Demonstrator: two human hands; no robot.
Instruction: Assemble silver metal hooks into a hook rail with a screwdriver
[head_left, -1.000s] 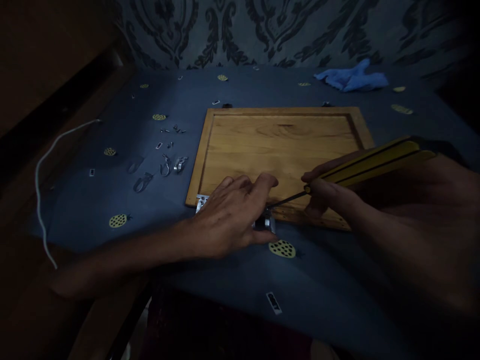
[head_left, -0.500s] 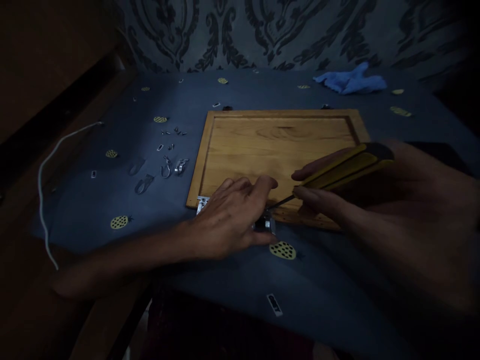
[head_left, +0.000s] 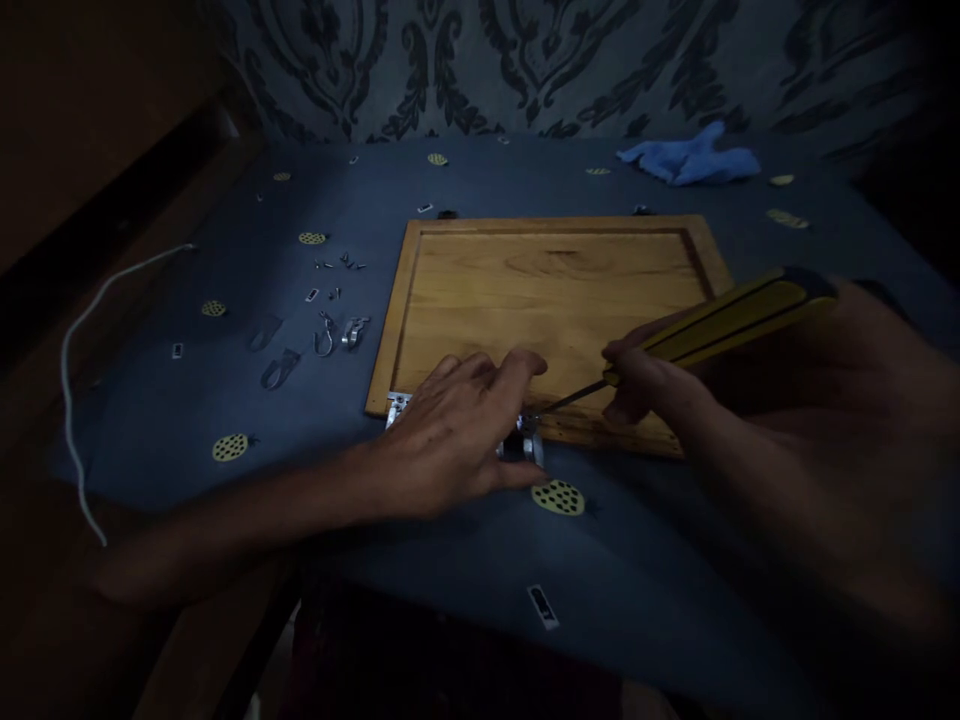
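My right hand is closed round the yellow-and-black handle of a screwdriver. The shaft slants down to the left, and its tip meets a shiny metal latch at the near edge of a framed wooden panel. My left hand presses over that edge, index finger and thumb on either side of the latch, steadying it. Another metal fitting shows at the panel's near left corner, partly under my left hand. The exact meeting of tip and screw is too small and dark to make out.
Left of the panel lie several small screws, a metal latch part, a hook-shaped piece and clear plastic pieces. A blue cloth is at the back right. A white cable runs along the left edge.
My right hand and the screwdriver have shifted a little right, with the handle turned and more of the shaft showing. My left hand stays on the latch; the whole view has slid slightly.
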